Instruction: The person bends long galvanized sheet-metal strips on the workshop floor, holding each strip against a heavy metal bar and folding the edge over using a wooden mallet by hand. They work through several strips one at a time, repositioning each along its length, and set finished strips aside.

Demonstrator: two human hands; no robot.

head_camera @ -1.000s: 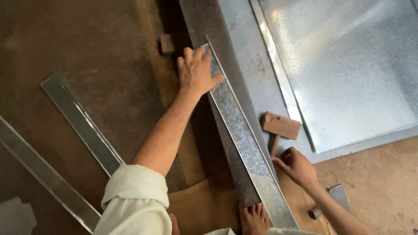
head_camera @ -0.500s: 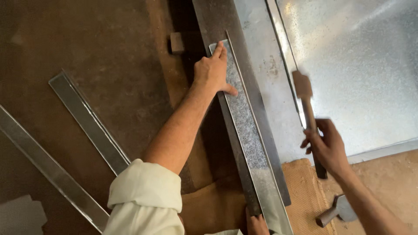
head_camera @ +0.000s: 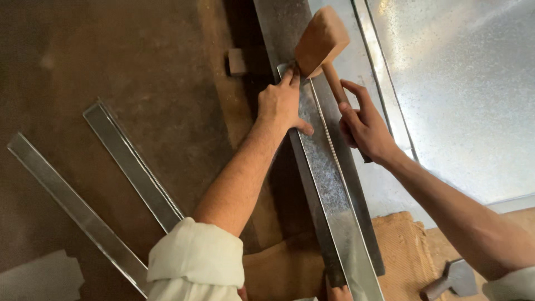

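A: Where's the left hand?

B: We see it flat, fingers spread, pressing the far end of the long metal strip, which runs from 12 to 6 o'clock.

A: And the right hand?

B: Clamped round the wooden mallet handle, head raised at 12 o'clock, just above the strip end.

A: Anything else nearby?

B: Two spare strips at 9 o'clock on the floor, big galvanised sheet at 2 o'clock.
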